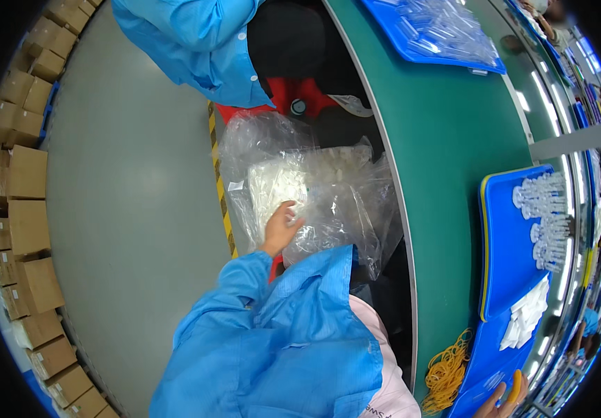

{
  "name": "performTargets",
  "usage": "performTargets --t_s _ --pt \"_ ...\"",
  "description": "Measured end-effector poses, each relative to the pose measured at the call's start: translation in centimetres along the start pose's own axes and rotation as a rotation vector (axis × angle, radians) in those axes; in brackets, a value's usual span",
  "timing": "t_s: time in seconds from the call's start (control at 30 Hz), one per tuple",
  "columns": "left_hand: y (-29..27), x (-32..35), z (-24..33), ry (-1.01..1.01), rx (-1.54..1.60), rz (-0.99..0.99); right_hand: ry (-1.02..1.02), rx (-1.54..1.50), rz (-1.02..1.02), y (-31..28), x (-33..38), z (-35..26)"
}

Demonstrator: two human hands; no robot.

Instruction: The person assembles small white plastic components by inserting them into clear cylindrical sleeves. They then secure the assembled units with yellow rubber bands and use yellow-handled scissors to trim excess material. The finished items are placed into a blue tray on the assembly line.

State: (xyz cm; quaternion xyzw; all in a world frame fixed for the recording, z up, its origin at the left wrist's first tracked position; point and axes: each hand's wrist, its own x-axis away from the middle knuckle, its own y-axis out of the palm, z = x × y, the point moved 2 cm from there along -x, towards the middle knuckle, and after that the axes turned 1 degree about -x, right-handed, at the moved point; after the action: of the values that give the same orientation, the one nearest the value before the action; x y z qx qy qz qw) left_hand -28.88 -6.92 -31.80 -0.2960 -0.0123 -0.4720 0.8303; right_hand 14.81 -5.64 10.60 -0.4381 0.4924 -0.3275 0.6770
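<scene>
My left hand (283, 228) reaches down over a large clear plastic bag (335, 209), its fingers apart and slightly bent. Beneath the fingertips lies a stack of white packets (276, 184) inside the crinkled plastic; whether the hand touches it I cannot tell. My right hand (502, 404) shows only in part at the lower right edge, over a blue tray (478, 359). A yellow cover sits on one of its fingers. The visible fingers are apart, with no held thing showing between them. Several yellow rubber bands (447, 373) lie heaped beside that tray.
On the green table (440, 160), another blue tray (506, 244) holds clear plastic parts (544, 216), near white sheets (525, 313). A far tray (426, 52) holds clear tubes. A person in blue (189, 42) sits ahead. Cardboard boxes (28, 226) line the left.
</scene>
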Motion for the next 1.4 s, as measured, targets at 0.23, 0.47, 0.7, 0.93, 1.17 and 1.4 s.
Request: performTargets --t_s 0.23,0.47,0.7,0.93,1.17,1.4 --pt "6.5 -0.6 4.2 0.652 -0.61 -0.359 -0.044 -0.051 -0.147 0.8 -4.0 -2.8" --pt "8.9 1.0 -2.2 0.086 -0.337 -0.37 0.013 -0.142 -0.332 2.2 -5.6 -4.0" --pt "6.4 1.9 -2.7 -0.005 0.138 -0.262 0.035 -0.208 -0.283 2.7 -3.0 -2.1" --pt "1.1 2.2 4.8 -0.434 0.443 -0.186 0.084 -0.314 -0.203 0.7 2.0 2.8" --pt "-9.4 2.2 10.9 -0.19 0.671 -0.063 -0.077 -0.362 -0.066 -3.5 6.3 5.5" --pt "-20.6 10.9 28.0 0.292 0.681 -0.065 -0.391 -0.341 0.148 -9.4 2.6 2.3"
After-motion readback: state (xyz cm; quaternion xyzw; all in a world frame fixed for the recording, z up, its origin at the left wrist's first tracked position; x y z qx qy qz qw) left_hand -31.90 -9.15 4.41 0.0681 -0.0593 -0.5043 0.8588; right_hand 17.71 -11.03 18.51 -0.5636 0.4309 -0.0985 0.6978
